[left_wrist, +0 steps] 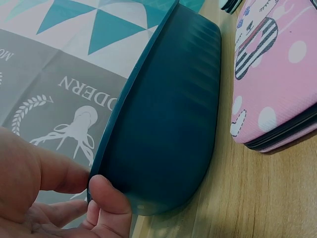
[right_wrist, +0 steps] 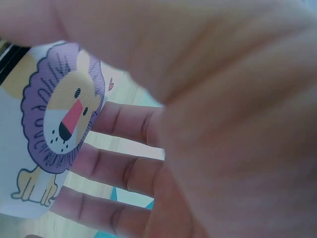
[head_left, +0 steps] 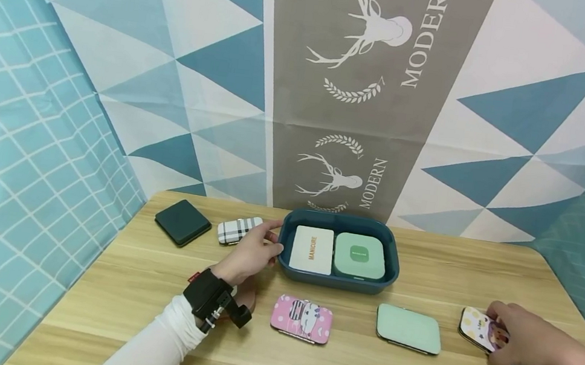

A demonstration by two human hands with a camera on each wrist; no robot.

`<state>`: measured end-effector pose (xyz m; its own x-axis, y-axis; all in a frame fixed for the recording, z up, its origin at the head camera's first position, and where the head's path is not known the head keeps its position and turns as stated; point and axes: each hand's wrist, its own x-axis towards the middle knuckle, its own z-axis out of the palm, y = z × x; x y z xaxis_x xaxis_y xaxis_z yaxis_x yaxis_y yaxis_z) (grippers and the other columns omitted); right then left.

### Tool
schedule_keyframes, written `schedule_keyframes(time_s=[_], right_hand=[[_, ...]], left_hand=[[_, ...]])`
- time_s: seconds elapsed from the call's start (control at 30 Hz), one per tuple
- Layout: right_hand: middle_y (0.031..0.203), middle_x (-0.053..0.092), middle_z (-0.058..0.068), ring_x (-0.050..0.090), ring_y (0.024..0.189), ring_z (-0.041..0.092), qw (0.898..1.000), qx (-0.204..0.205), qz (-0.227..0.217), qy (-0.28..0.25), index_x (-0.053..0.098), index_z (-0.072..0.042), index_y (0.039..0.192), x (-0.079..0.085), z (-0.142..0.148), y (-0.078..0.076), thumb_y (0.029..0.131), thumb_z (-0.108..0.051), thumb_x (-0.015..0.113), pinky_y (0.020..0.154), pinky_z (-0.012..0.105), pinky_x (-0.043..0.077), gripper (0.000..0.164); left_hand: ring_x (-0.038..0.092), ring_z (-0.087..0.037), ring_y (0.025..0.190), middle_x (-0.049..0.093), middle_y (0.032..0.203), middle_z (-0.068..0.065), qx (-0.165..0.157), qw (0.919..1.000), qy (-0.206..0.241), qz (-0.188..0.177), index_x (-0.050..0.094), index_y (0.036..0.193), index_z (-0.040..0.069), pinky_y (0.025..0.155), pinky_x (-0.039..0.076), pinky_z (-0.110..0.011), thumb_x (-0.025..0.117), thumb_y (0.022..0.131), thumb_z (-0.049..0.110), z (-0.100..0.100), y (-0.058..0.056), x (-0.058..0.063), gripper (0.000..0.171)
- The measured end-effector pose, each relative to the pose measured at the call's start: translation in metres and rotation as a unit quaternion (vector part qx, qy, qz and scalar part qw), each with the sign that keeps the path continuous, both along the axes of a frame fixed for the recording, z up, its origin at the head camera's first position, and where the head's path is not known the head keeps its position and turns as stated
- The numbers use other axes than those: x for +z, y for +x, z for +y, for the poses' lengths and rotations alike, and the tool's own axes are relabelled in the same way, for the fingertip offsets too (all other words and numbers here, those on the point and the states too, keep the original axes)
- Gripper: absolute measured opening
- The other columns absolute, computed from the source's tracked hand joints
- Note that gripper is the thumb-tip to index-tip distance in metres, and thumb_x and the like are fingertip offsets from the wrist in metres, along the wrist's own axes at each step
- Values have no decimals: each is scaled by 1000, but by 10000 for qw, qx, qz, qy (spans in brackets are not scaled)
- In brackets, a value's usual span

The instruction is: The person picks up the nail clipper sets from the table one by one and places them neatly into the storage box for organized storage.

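My left hand (head_left: 252,253) pinches the left end of a dark blue plastic basket (head_left: 335,281), thumb and fingers at its rim (left_wrist: 130,89). Side by side in the basket lie a white manicure case (head_left: 310,258) lettered MANICURE and a mint green case (head_left: 359,267). At the right of the table, my right hand (head_left: 538,340) grips a white case with a cartoon lion (head_left: 480,328) by its edges. In the right wrist view the thumb side and fingertips lie along opposite edges of the lion case (right_wrist: 62,109).
In front of the basket are a pink cat-print case (head_left: 302,319) and a flat pale green case (head_left: 408,329). A dark green case (head_left: 183,222) and a plaid case (head_left: 232,231) lie at back left. Something pinkish (head_left: 247,295) is partly hidden under the left wrist.
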<state>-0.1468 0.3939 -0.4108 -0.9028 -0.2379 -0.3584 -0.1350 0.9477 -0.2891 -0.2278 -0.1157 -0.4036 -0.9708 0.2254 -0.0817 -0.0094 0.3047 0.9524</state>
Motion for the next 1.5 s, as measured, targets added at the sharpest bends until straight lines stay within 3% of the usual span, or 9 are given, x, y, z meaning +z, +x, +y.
schedule_keyframes(time_s=[0.5,0.9,1.13,1.5], right_hand=[[80,41,4,39,68,16,9997,-44,194,124,52,-6,105,7,-12,5,69,-26,79,57,31,29,49],[79,42,3,39,66,15,9984,45,449,327,53,-4,111,11,-12,5,69,-31,78,56,31,29,56],[78,41,2,37,64,9,9973,117,689,203,50,-8,101,18,-14,9,71,-29,76,55,28,28,45],[79,41,1,36,66,9,9924,170,1193,261,51,-9,100,30,-20,13,70,-28,78,55,27,27,44]], left_hand=[[55,-23,69,48,107,-15,-32,10000,-3,42,37,146,12,66,51,-44,55,95,2,-1,1,1,55],[55,-24,70,48,106,-15,-48,10000,47,20,37,146,10,68,52,-47,55,94,1,0,2,1,56],[55,-23,70,48,107,-15,-73,10000,16,56,36,147,10,67,52,-45,54,95,1,-1,2,2,55],[55,-22,70,47,107,-15,-74,9999,81,12,36,147,12,68,52,-46,54,95,2,-1,1,0,56]])
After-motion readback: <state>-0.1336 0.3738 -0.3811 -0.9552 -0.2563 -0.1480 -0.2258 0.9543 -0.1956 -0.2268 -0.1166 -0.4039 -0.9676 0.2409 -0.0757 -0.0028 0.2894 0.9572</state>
